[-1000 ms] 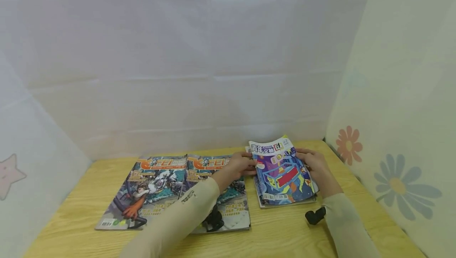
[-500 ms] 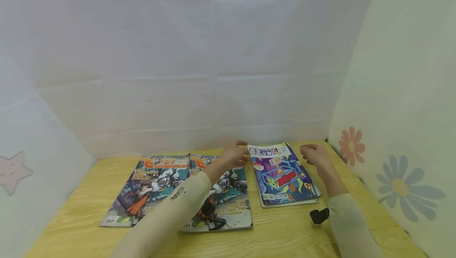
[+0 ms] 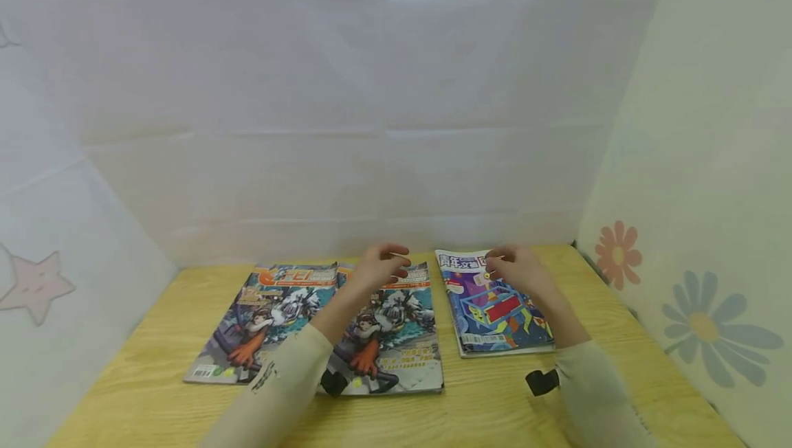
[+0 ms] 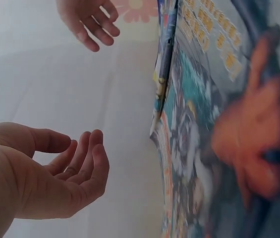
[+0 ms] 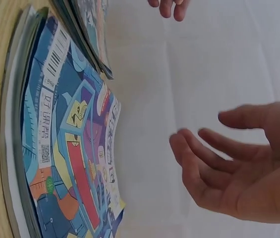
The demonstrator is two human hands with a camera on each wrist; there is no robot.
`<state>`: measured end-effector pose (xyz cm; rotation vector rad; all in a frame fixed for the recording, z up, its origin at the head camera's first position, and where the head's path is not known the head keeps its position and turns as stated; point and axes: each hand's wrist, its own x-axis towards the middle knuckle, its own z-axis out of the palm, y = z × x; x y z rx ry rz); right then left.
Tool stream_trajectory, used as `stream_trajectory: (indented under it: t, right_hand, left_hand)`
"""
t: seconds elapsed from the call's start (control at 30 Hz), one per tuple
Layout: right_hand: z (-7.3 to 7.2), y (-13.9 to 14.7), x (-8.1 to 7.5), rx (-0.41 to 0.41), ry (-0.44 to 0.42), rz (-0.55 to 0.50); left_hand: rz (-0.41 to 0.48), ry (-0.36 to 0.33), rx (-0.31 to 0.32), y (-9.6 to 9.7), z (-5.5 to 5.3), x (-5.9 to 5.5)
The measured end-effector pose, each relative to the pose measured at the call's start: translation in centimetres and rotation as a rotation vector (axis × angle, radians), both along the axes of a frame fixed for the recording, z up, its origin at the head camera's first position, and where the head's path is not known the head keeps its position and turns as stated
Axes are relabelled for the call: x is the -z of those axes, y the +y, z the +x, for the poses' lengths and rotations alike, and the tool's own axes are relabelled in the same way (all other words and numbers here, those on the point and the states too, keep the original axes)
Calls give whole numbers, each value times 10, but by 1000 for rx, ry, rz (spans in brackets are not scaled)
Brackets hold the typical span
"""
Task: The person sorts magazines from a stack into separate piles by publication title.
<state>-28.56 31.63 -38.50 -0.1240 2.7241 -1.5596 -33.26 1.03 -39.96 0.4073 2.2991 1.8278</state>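
Observation:
My left hand (image 3: pixel 379 269) is raised over the top part of the middle magazine (image 3: pixel 396 324), its fingers loosely bent and holding nothing. In the left wrist view a gap shows between that hand (image 4: pixel 65 173) and the magazine covers. My right hand (image 3: pixel 516 269) hovers above the upper right of a small stack of purple-blue magazines (image 3: pixel 489 310). The right wrist view shows its fingers relaxed, apart from the stack (image 5: pixel 75 144), whose layered page edges face the camera. A magazine with the same cover as the middle one (image 3: pixel 266 324) lies at the left.
The magazines lie side by side on a yellow wood-grain table (image 3: pixel 495 407). A white sheet wall (image 3: pixel 383 125) stands right behind it, and a flower-printed wall (image 3: pixel 699 228) closes off the right side. Black wrist cameras (image 3: pixel 542 382) stick out from the sleeves.
Both hands have let go of the purple-blue stack. The left hand has moved left over the middle magazine; the right first drew off to the right, then came back over the stack, which now lies flatter.

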Motion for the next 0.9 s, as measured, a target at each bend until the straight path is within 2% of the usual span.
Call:
stream_trajectory:
  t: [0.1, 0.2, 0.37, 0.53, 0.67, 0.9]
  right_hand:
    - [2, -8, 0, -109, 11, 68]
    - [5, -15, 3, -179, 25, 102]
    - [4, -28, 10, -197, 40, 80]
    - [0, -44, 24, -236, 45, 35]
    - [-3, -56, 34, -264, 65, 52]
    - [-2, -71, 48, -239, -32, 24]
  left_hand:
    - [-2, 3, -20, -18, 1, 6]
    - [-13, -1, -54, -36, 3, 12]
    - [-28, -4, -104, -62, 10, 16]
    - [-95, 19, -152, -86, 19, 21]
    - [-125, 5, -181, -102, 27, 25]
    - [-171, -20, -200, -127, 38, 33]
